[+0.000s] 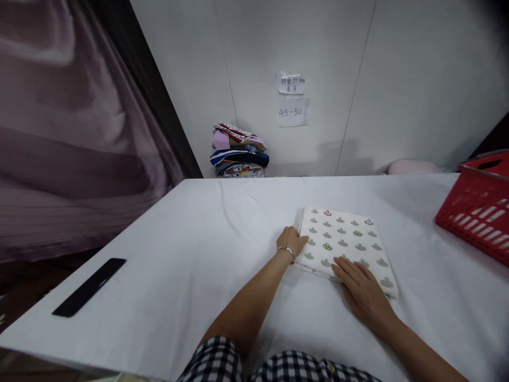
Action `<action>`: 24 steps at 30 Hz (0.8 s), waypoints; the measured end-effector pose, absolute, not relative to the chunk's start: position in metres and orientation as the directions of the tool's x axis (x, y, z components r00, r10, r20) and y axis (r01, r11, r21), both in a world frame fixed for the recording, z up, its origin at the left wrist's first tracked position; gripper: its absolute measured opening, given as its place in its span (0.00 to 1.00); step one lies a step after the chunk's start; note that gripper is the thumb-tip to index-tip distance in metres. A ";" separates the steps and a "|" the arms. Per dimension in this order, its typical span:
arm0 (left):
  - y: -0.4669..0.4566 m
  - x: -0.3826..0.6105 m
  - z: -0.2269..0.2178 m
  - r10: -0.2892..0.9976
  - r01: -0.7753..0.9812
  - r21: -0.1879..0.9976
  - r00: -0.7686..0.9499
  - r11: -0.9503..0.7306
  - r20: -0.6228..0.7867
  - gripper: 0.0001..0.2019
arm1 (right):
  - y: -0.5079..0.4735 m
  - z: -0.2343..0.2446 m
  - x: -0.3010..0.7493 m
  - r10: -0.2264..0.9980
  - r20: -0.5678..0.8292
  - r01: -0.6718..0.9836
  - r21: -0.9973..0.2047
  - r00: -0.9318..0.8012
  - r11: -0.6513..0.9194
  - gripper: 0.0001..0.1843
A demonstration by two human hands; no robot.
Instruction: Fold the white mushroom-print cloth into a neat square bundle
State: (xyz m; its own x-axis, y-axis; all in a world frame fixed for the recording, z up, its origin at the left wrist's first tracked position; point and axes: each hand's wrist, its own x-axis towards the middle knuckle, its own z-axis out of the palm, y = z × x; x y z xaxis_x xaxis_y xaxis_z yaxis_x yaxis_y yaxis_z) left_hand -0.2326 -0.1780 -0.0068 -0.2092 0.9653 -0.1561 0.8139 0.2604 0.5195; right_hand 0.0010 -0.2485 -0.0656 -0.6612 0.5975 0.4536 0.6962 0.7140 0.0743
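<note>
A folded white cloth [345, 239] with small grey, red and green prints lies flat on the white table [207, 254]. My left hand [291, 240] is at the cloth's left edge, fingers curled around that edge; a thin bracelet sits on the wrist. My right hand [360, 286] rests flat on the cloth's near edge with its fingers stretched out.
A red plastic basket [477, 212] stands at the right edge of the table. A stack of folded cloths [238, 151] sits at the back against the white wall. A flat black object [89, 286] lies near the left front corner. A purple curtain [67, 132] hangs on the left.
</note>
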 end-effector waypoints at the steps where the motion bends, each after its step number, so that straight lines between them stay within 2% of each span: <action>1: -0.177 -0.232 -0.007 0.964 0.812 0.520 -0.213 0.264 -0.157 0.16 | -0.249 -0.065 0.001 0.593 0.458 0.694 0.079 -0.663 0.715 0.27; 4: -0.178 -0.231 -0.009 0.972 0.820 0.521 -0.202 0.237 -0.124 0.13 | -0.249 -0.064 0.000 0.588 0.462 0.692 0.082 -0.664 0.717 0.27; 9: -0.184 -0.226 -0.013 0.990 0.883 0.465 -0.110 0.058 0.084 0.06 | -0.248 -0.064 0.001 0.582 0.465 0.690 0.089 -0.667 0.718 0.27; 11: -0.185 -0.226 -0.013 0.989 0.894 0.447 -0.085 0.023 0.120 0.06 | -0.248 -0.066 0.001 0.583 0.463 0.690 0.091 -0.668 0.718 0.27; 19: -0.185 -0.228 -0.011 0.992 0.854 0.518 -0.096 0.038 0.084 0.08 | -0.248 -0.064 0.000 0.584 0.470 0.687 0.067 -0.662 0.724 0.27; 24: -0.180 -0.230 -0.010 0.985 0.822 0.543 -0.159 0.172 -0.072 0.16 | -0.250 -0.060 -0.001 0.590 0.472 0.691 0.058 -0.655 0.720 0.27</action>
State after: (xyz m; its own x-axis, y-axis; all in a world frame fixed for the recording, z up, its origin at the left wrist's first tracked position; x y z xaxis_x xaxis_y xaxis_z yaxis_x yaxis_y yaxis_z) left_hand -0.2296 -0.1803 -0.0104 -0.1586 0.9847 -0.0723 0.8216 0.1722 0.5435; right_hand -0.0009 -0.2498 -0.0599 -0.6549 0.5898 0.4725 0.6910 0.7205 0.0585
